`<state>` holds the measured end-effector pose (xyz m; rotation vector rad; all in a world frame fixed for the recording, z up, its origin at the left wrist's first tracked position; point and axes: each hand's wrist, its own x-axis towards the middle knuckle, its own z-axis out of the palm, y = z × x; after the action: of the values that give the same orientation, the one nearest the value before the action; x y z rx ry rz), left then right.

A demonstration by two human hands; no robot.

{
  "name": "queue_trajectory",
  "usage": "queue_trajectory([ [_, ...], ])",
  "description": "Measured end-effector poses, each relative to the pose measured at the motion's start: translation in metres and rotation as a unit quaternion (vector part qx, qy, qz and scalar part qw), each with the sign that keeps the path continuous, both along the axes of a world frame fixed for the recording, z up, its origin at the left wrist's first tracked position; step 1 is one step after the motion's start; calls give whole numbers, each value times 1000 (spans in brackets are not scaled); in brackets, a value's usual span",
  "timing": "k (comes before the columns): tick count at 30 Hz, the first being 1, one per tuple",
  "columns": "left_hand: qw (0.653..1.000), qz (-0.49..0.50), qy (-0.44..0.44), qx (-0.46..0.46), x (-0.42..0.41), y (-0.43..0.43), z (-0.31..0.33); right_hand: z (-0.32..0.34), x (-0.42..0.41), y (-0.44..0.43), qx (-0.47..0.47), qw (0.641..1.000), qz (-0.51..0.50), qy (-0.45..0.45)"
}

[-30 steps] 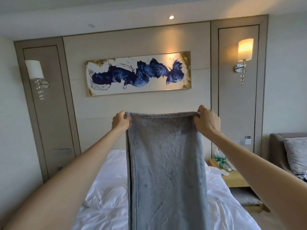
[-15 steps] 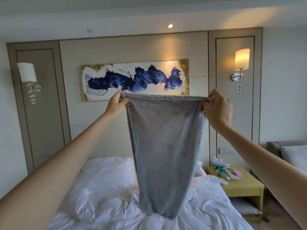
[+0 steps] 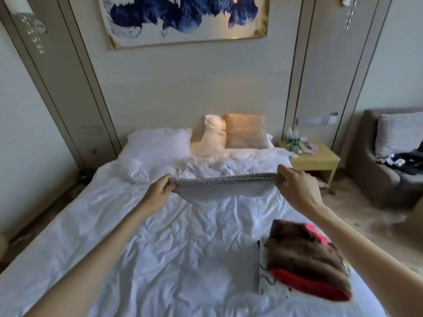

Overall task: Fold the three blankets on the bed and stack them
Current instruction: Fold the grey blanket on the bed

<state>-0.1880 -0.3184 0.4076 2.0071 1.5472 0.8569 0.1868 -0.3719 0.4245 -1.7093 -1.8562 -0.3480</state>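
Blanket (image 3: 219,187) pinched taut at its corners by left hand (image 3: 158,193) and right hand (image 3: 295,189); a level edge lowered onto bed (image 3: 160,248) should fold square.

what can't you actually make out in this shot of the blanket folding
Grey blanket: head view sees it nearly edge-on between the left hand and the right hand, so its fold count is hidden.
White patterned blanket: mostly covered by the brown blanket; its print is blurred.
Bedside table: the items on it are too small to identify.
Painting: top cut off by the frame edge.
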Motion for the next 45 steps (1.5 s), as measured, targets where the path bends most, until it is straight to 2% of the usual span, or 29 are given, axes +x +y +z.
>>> queue_trajectory([
  [5,995,8,27,-91,9,-108,-90,-95,13,-94,-148,987,66,-22],
  [10,988,12,59,-142,7,-197,-134,-156,13,-177,-274,953,130,-19],
  [16,966,7,103,-236,-9,-270,-169,-194,-1,-244,-396,909,133,-17],
  [21,932,-5,153,-328,-19,-305,-192,-216,-11,-280,-516,842,156,-16],
  [24,922,-12,147,-357,-21,-314,-194,-225,-15,-292,-556,817,154,5],
  [27,925,-22,139,-354,-21,-308,-190,-229,-16,-292,-547,825,139,35],
  [33,964,18,70,-257,-15,-268,-180,-224,-8,-258,-457,876,87,131],
  [37,973,40,34,-225,-6,-218,-187,-221,-4,-213,-408,891,33,199],
  [41,976,44,13,-215,5,-156,-208,-228,0,-159,-382,897,-45,217],
  [45,970,49,-4,-237,15,-87,-234,-242,-2,-96,-378,903,-94,178],
])
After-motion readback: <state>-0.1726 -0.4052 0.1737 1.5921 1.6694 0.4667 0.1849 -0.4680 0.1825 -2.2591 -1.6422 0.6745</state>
